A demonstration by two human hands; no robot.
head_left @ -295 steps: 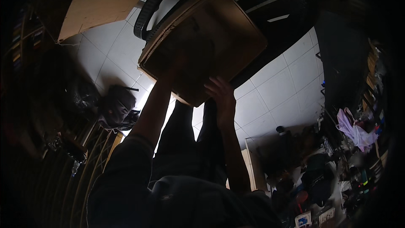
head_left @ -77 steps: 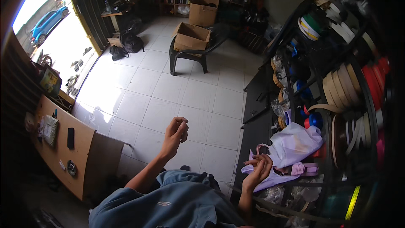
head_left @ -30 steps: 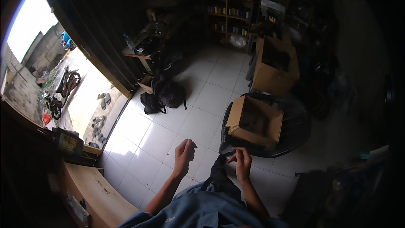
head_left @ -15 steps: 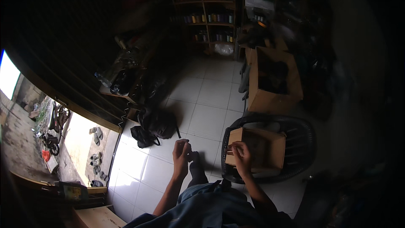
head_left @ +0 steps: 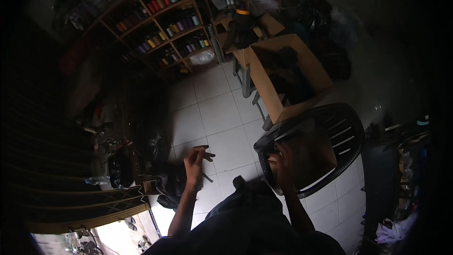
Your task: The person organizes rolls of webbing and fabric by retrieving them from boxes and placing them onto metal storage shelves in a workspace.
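My left hand (head_left: 194, 158) hovers over the tiled floor, left of centre. Its fingers are loosely bent and apart, and I make out nothing held in them. My right hand (head_left: 283, 162) is in shadow before a dark slatted plastic chair (head_left: 350, 134). Its fingers are half curled with gaps between them, and nothing shows in them. On the chair seat sits a cardboard box (head_left: 318, 153), partly behind that hand; whether they touch I cannot tell.
A larger open carton (head_left: 265, 87) with dark contents stands beyond the chair, near grey stool legs (head_left: 246, 81). Wooden shelves (head_left: 153, 16) hold several coloured thread spools. Dark bags (head_left: 170, 184) lie at the left by a cluttered table. A dark cabinet (head_left: 387, 184) is at the right.
My view has swung to the right, so the shelves show more fully and the bright doorway has slid to the lower left. Both hands stay raised; the left fingers look more spread.
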